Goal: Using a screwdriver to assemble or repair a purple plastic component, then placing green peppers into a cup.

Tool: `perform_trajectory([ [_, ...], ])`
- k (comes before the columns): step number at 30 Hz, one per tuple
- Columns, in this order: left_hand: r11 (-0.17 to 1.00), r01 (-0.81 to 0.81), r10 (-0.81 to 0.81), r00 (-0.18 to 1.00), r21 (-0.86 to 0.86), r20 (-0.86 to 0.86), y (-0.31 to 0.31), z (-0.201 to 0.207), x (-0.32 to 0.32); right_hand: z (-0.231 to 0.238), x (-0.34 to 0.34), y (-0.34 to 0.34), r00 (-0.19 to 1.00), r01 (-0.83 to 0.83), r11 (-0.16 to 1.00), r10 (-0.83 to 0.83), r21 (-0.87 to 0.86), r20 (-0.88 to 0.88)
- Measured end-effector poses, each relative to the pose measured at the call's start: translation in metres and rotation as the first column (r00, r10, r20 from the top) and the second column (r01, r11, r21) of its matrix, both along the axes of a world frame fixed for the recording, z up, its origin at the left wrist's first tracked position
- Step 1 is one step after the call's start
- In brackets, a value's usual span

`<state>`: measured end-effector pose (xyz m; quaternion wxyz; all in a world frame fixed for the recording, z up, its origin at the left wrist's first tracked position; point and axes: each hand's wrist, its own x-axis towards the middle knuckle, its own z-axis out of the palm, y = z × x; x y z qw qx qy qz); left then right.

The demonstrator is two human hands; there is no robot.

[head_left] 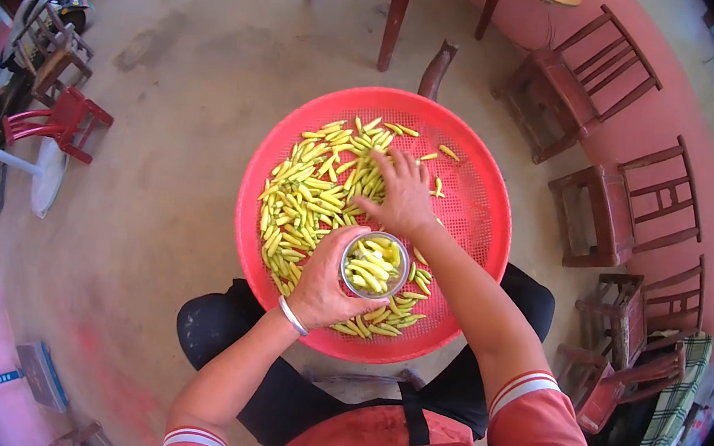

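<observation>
My left hand (320,283) is closed round a clear round jar (407,275) held above the near part of a red mesh tray (498,214). Small yellow-green chili peppers (374,265) fill the jar up close to its rim. Over the tray's middle, my right hand (404,200) has its fingers spread, with the fingertips at the edge of a heap of loose peppers (310,204). That heap covers mostly the tray's left half. More peppers lie near the front, partly behind the jar and left hand. The underside of the right palm is hidden.
The tray sits over my knees (220,322). Beyond it stand a wooden table (398,14) and a dark post-like piece (437,68). Wooden chairs (594,212) line the pink wall on the right. At left are a small red chair (66,120) and a white fan (46,176).
</observation>
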<state>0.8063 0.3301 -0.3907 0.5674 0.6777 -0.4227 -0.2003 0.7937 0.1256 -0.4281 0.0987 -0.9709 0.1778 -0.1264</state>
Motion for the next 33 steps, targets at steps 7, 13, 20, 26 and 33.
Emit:
perform_trajectory([
  [7,0.998,-0.034,0.025,0.984,-0.051,-0.177,-0.005,-0.005,0.015,-0.007,-0.059,-0.01,0.961,-0.275,0.948,0.266,0.161,0.075],
  [13,0.992,-0.129,0.129,0.976,0.016,-0.175,-0.008,-0.006,0.015,0.027,-0.066,-0.002,0.884,0.09,0.524,-0.433,0.847,0.174],
  [20,0.986,-0.117,0.103,0.988,0.122,0.116,-0.014,0.004,-0.001,0.096,-0.067,0.06,0.714,-0.292,0.176,-0.614,0.94,0.337],
  [26,0.996,-0.013,0.009,0.998,0.088,0.054,-0.025,-0.01,-0.011,0.082,-0.07,0.067,0.651,-0.62,-0.013,-0.567,0.785,0.505],
  [33,0.997,-0.065,0.068,0.995,0.044,-0.079,-0.033,-0.005,-0.011,0.079,-0.083,0.045,0.608,-0.651,0.072,-0.547,0.756,0.576],
])
